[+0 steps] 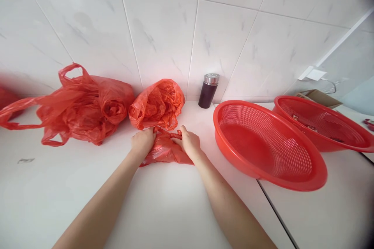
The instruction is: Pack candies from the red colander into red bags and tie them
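A red plastic bag (168,149) lies on the white table between my hands, its top edge bunched up. My left hand (143,140) is closed on the left side of that bunched top. On the right, my right hand (188,140) grips the other side, with a twist of red plastic showing by the thumb. What the bag contains, if anything, cannot be made out. Just behind it sits a crumpled roll of red plastic bags (159,103), close to my left fingertips.
A big heap of red plastic bags (84,109) lies to the left. A dark bottle with a silver lid (208,90) stands against the tiled wall. At right are a red plastic basket (242,140), a second red basket (321,140) holding small items, and a cardboard box (320,98).
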A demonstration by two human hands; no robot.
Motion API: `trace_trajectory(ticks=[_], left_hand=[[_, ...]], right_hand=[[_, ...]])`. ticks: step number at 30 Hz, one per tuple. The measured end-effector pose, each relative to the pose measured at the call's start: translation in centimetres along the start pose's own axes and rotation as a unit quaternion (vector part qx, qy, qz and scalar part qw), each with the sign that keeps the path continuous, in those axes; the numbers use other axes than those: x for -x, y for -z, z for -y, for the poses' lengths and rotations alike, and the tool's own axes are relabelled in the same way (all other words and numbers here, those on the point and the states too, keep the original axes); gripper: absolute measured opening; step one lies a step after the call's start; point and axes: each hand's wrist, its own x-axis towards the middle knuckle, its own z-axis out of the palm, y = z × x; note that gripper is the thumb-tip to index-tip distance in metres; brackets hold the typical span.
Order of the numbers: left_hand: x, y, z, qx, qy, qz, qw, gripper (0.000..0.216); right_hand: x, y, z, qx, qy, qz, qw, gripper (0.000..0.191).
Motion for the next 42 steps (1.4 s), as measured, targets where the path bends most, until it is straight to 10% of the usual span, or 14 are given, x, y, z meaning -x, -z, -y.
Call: trace_trajectory(ticks=[7,14,21,42], left_hand=[[-0.1,0.0,0.4,0.09,0.005,-0.012,0.996,0.053],[2.2,1.9,-0.4,0.274,-0.161,0.045,0.947,0.05],[3.5,3.5,-1.1,0.34,-0.16,-0.002,0.927,0.052],[8.3,0.2,1.6,0.298,0.016,-0.132,0.945,0.053]], right_hand=[[0.3,-0.5,-0.1,-0.059,0.002,-0.037,0.998,0.031],[1.4,-0.1,0.6,-0.207,0.025,-0.094,0.974,0.028],[1.4,0.6,0.6,-0.53,0.017,-0.034,0.847,0.041],[0.2,-0.8,-1.2,-0.402,-0.084,-0.231,0.882,0.037]])
